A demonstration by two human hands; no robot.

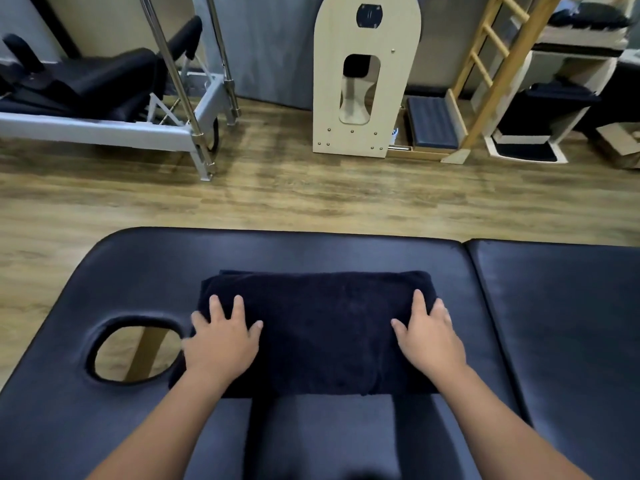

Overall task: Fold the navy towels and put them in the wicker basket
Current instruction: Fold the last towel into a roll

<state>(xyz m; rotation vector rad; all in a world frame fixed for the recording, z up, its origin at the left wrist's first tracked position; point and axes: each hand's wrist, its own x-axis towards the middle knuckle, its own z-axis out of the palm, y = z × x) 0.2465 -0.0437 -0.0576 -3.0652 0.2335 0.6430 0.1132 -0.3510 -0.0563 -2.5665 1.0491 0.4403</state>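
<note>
A navy towel (pixel 322 327) lies folded into a thick rectangle on the dark padded massage table (pixel 138 268). My left hand (pixel 223 341) presses flat on the towel's left end, fingers spread and straight. My right hand (pixel 429 336) lies flat on the right end, its fingers reaching the towel's right edge. No wicker basket is in view.
The table has an oval face hole (pixel 135 351) just left of the towel and a seam (pixel 485 306) to its right. Beyond the table is wooden floor, a reformer frame (pixel 114 129) at the back left, a pale wooden arched unit (pixel 363 81) and a ladder frame (pixel 495 64).
</note>
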